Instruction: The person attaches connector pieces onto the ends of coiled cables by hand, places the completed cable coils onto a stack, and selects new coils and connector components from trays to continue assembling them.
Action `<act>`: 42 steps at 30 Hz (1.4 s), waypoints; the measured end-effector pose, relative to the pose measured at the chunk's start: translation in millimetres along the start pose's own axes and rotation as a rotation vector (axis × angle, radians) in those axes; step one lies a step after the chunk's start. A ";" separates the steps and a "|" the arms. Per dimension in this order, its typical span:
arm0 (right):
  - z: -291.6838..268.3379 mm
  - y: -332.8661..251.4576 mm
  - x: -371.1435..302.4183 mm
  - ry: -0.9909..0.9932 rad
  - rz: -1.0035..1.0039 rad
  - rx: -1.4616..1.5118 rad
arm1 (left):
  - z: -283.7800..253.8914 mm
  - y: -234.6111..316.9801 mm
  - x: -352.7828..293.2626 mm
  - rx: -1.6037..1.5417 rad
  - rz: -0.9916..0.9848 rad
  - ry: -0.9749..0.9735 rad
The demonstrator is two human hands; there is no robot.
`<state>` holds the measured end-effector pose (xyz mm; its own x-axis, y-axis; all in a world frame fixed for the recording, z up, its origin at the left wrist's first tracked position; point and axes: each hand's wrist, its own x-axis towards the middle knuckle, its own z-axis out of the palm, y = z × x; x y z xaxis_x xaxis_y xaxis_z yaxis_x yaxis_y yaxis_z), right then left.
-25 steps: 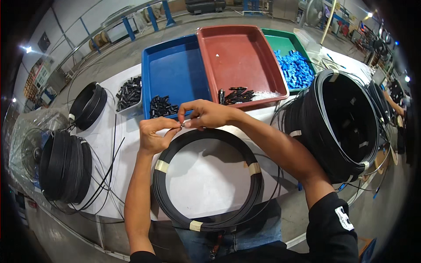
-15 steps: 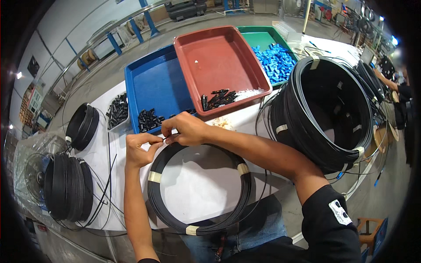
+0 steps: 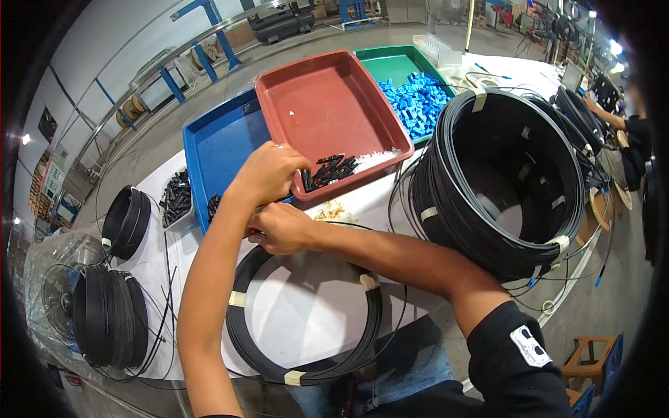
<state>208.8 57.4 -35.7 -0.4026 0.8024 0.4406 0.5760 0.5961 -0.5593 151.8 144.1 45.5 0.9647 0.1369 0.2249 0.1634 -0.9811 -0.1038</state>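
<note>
Black cable coil (image 3: 240, 331) lies on the white worktop (image 3: 300, 306); at its far edge the right hand (image 3: 282, 228) has fingers curled, whether clamped on anything I cannot tell; beyond, the left hand (image 3: 270, 172) reaches over the red tray (image 3: 320, 104), fingers bent together beside black parts (image 3: 333, 171), any grip hidden; farther, blue pieces (image 3: 418, 104) lie in a green tray (image 3: 380, 64)

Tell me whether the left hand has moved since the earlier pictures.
Yes. Judged against the red tray, the left hand has moved forward and to the right, up to the tray's near-left corner.
</note>
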 end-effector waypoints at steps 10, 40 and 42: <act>7.0 6.2 6.2 0.130 0.100 0.137 | 29.6 -20.9 45.0 0.249 0.272 -0.381; 11.3 9.1 1.8 0.034 0.036 -0.022 | 52.6 -24.1 66.1 -0.321 -0.170 -0.158; 12.6 10.0 1.7 0.047 0.013 -0.033 | 54.7 -26.5 64.1 -0.306 -0.122 -0.130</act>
<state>204.9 65.0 -49.4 -0.3611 0.8075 0.4665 0.6044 0.5836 -0.5423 220.6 186.4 9.7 0.9633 0.2530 0.0903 0.2290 -0.9491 0.2162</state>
